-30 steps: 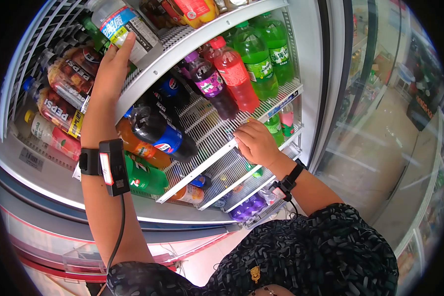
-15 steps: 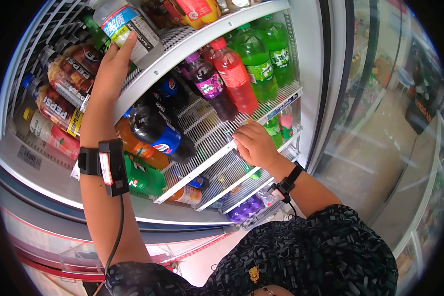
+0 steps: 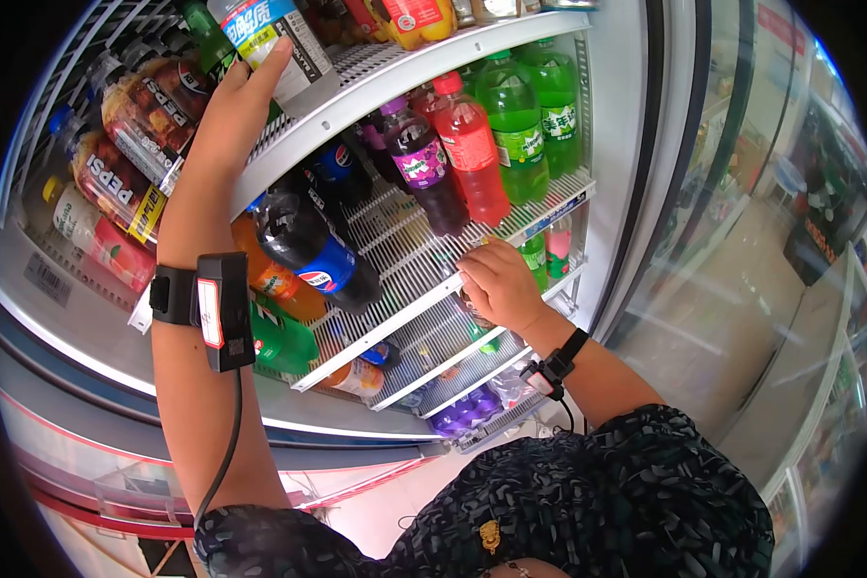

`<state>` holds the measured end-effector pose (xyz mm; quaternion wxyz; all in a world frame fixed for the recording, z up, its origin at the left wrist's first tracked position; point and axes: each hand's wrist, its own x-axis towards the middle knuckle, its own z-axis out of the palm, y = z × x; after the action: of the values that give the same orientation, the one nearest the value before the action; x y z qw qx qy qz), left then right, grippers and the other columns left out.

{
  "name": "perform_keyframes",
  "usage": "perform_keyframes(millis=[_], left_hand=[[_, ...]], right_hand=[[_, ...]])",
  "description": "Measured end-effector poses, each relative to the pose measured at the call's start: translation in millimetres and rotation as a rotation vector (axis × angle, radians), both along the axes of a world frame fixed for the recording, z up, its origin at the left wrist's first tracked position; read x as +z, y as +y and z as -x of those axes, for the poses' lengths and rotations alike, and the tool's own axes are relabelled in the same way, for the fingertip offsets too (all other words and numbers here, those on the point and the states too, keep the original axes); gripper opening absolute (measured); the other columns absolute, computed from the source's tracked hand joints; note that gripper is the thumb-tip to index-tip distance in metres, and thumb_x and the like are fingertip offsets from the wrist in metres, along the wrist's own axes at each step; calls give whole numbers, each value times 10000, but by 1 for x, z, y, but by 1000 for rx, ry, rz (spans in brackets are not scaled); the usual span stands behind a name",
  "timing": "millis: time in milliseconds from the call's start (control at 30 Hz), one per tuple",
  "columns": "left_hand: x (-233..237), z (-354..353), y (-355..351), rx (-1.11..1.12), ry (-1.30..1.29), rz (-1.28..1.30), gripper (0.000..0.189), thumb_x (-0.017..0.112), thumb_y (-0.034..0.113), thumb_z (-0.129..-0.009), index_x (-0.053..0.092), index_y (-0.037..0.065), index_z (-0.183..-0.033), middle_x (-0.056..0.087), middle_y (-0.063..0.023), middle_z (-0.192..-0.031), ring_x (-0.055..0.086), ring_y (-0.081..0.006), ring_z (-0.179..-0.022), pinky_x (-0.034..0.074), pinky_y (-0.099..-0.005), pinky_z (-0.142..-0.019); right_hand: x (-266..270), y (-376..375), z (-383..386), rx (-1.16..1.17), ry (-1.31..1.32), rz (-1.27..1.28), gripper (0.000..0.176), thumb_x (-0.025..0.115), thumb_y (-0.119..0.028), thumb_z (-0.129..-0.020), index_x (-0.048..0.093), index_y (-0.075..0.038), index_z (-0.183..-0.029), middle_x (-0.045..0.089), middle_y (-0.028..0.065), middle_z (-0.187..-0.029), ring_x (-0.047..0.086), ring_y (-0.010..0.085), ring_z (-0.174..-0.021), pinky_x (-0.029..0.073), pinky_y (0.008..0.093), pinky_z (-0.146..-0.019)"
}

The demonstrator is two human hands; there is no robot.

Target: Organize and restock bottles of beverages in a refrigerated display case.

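Observation:
On the top shelf, my left hand (image 3: 236, 111) is closed around a clear drink bottle (image 3: 284, 58) with a blue, white and black label. Its thumb lies along the label, while the other fingers are largely hidden. My right hand (image 3: 499, 286) has its fingers curled over the front edge of the white wire shelf (image 3: 407, 313) below. Close above that hand stand a red soda bottle (image 3: 472, 149) and a dark bottle with a purple cap (image 3: 424, 169). A large Pepsi bottle (image 3: 313, 255) leans on the same shelf to the left.
Pepsi bottles (image 3: 116, 178) and a pink drink bottle (image 3: 101, 231) fill the top shelf's left end. Green soda bottles (image 3: 511, 125) stand at the right by the fridge wall. Lower down are a purple multipack (image 3: 467, 412) and a glass door (image 3: 732, 193) at the right.
The view has shifted slightly, so the shelves sit a little differently in the picture. Both hands keep their holds on the bottle and the shelf edge.

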<state>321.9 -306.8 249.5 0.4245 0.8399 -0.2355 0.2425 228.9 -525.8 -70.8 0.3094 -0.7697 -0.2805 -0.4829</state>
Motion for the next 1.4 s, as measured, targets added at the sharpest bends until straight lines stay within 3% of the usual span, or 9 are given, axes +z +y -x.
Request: perform_keyframes(millis=[167,267,300,433,500,667,767,967,1400], left_hand=[[12,0,6,141,132,-212,672,569,596,-929,566,26,-1284,661,-113,-1178,609,-209,-1102,421,-353,-990],[5,42,-17,453,-361,-395,551,637,461,-929,602,-62,-1097,688,-209,-956,650,-258,-874,486,-302,-806],[-9,87,-43,335,-558,-247,386,633,278,-930,553,-32,-1144,669,-222,-759,677,-409,-785,507,-466,-712],[-83,102,-40,60,-1161,-216,165,623,10,-887,640,-29,-1046,697,-195,-944,673,-324,-824,526,-346,-760],[-134,106,-48,-286,-905,-198,194,551,-79,-869,643,-22,-1030,700,-172,-937,673,-328,-819,536,-362,-773],[-209,57,-80,17,-409,313,273,527,-35,-909,549,-46,-1181,601,-215,-1194,615,-317,-1043,497,-383,-899],[-210,0,-102,272,-149,667,426,522,158,-948,458,-87,-1290,486,-313,-1326,482,-475,-1218,389,-464,-1044],[-218,-122,-92,215,477,967,628,321,397,-1029,369,-81,-1432,400,-335,-1448,382,-452,-1360,310,-454,-1139],[-284,-177,-87,212,110,817,680,329,488,-1022,402,-57,-1422,421,-326,-1419,375,-478,-1328,290,-486,-1116]], right_hand=[[1,0,0,3,12,2,129,640,-103,-869,664,-48,-984,670,94,-952,623,304,-927,472,487,-957],[3,0,-2,23,13,15,129,638,-89,-862,661,-43,-981,674,96,-946,627,308,-913,473,488,-956],[4,0,-3,38,23,35,129,638,-89,-862,661,-43,-981,674,96,-946,627,308,-913,473,488,-956],[7,1,-1,36,49,73,159,643,-77,-826,654,-26,-977,674,119,-952,627,324,-911,476,490,-926],[9,4,-1,-25,8,92,146,639,-81,-838,640,-31,-976,667,95,-950,635,295,-894,477,476,-905],[4,3,-6,-14,20,135,183,637,-87,-826,652,-28,-998,673,102,-985,632,293,-897,471,461,-890],[3,5,-6,-21,51,152,176,630,-92,-830,655,-31,-993,677,97,-986,636,284,-908,468,456,-886],[4,4,-7,8,59,176,208,612,-94,-841,658,-53,-1040,684,85,-990,649,268,-901,455,442,-904],[2,0,-10,3,112,244,209,623,-110,-825,682,-45,-1014,701,87,-1013,658,262,-932,456,417,-923]])
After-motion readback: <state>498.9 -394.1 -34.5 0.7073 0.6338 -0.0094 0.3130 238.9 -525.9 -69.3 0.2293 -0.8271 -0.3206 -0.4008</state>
